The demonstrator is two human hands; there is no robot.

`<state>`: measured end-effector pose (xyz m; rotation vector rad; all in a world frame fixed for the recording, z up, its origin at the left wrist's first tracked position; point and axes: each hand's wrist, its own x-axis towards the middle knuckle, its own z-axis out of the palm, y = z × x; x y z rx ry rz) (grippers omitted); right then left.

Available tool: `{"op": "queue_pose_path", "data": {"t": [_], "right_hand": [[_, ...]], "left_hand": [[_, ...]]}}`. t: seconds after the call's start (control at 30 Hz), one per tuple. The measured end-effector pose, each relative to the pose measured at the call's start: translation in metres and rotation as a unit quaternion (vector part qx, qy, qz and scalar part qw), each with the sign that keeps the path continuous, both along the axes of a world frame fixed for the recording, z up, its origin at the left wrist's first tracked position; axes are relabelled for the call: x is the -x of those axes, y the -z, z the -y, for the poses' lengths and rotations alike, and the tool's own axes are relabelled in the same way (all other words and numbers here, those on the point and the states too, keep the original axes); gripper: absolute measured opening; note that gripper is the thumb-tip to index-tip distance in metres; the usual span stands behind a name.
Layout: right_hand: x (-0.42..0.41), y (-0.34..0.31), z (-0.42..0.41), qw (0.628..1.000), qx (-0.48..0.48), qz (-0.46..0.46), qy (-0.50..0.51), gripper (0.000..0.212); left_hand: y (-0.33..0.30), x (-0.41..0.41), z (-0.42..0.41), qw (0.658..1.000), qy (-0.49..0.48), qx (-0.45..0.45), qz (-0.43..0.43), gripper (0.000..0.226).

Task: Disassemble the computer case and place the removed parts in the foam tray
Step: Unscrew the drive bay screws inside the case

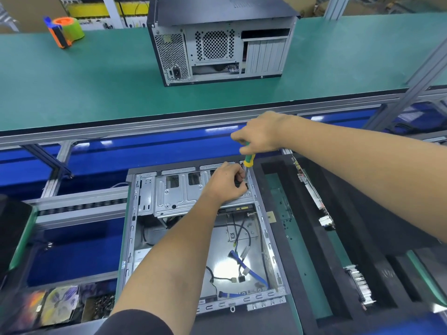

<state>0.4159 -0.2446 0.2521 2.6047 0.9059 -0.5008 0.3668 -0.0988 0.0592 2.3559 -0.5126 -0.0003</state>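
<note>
An open computer case (130, 240) lies flat in front of me, its grey floor bare except for loose black and blue cables (244, 264). At its far end sits a metal drive cage (176, 192). My right hand (260, 135) grips a green-and-yellow screwdriver (249, 160) held upright, tip down at the cage's far right corner. My left hand (226, 181) pinches a small dark part right beside the screwdriver's shaft. The black foam tray (297, 238) lies to the right of the case, with circuit boards (312, 189) standing in its slots.
A second, closed computer case (217, 42) stands on the green bench behind. An orange and green tape dispenser (65, 30) sits at the far left. A heatsink-like part (360, 286) stands in the tray's near slot. Small bins of parts (58, 305) are at lower left.
</note>
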Motion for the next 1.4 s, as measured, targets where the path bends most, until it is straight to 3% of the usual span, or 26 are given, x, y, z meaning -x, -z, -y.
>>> {"op": "queue_pose_path", "data": {"t": [0.1, 0.23, 0.37, 0.43, 0.53, 0.67, 0.87, 1.03, 1.17, 1.23, 1.33, 1.4], "right_hand": [[-0.003, -0.002, 0.004, 1.0, -0.014, -0.015, -0.016, 0.005], [0.001, -0.001, 0.01, 0.986, -0.146, -0.083, 0.003, 0.018], [-0.001, 0.001, 0.012, 0.998, -0.06, -0.018, -0.001, 0.012], [-0.003, 0.001, 0.012, 0.993, -0.102, -0.058, 0.003, 0.006], [0.002, 0.002, 0.01, 0.98, -0.17, -0.106, 0.022, 0.02], [0.002, 0.009, 0.013, 0.973, -0.202, -0.112, 0.02, 0.022], [-0.002, 0.013, 0.016, 0.963, -0.235, -0.132, 0.031, 0.027], [-0.003, 0.012, 0.015, 0.98, -0.172, -0.089, 0.039, 0.01], [-0.004, 0.007, 0.016, 0.991, -0.115, -0.048, 0.047, 0.012], [-0.003, 0.003, 0.018, 0.984, -0.149, -0.084, 0.057, 0.01], [0.0, 0.003, 0.021, 0.954, -0.247, -0.149, 0.083, 0.025], [0.002, 0.006, 0.02, 0.951, -0.255, -0.152, 0.083, 0.024]], "left_hand": [[0.0, 0.0, 0.001, 1.0, 0.001, 0.003, -0.001, 0.011], [-0.001, 0.0, 0.0, 1.0, 0.003, -0.002, 0.003, 0.01], [-0.003, 0.0, 0.001, 1.0, 0.002, 0.002, -0.003, 0.009], [-0.003, -0.001, 0.001, 1.0, 0.0, 0.002, -0.005, 0.006], [-0.003, -0.002, -0.001, 1.0, 0.006, -0.003, -0.007, 0.007], [-0.015, -0.017, -0.005, 0.993, 0.066, -0.092, -0.042, 0.009], [-0.041, -0.038, 0.0, 0.952, 0.14, -0.273, 0.021, 0.014], [-0.049, -0.042, 0.003, 0.947, 0.133, -0.291, -0.012, 0.006], [-0.049, -0.04, 0.014, 0.944, 0.111, -0.308, -0.041, 0.008], [-0.048, -0.04, 0.016, 0.947, 0.092, -0.302, -0.067, 0.007], [-0.046, -0.038, 0.017, 0.952, 0.067, -0.29, -0.074, 0.006], [-0.046, -0.035, 0.018, 0.952, 0.062, -0.293, -0.066, 0.008]]}}
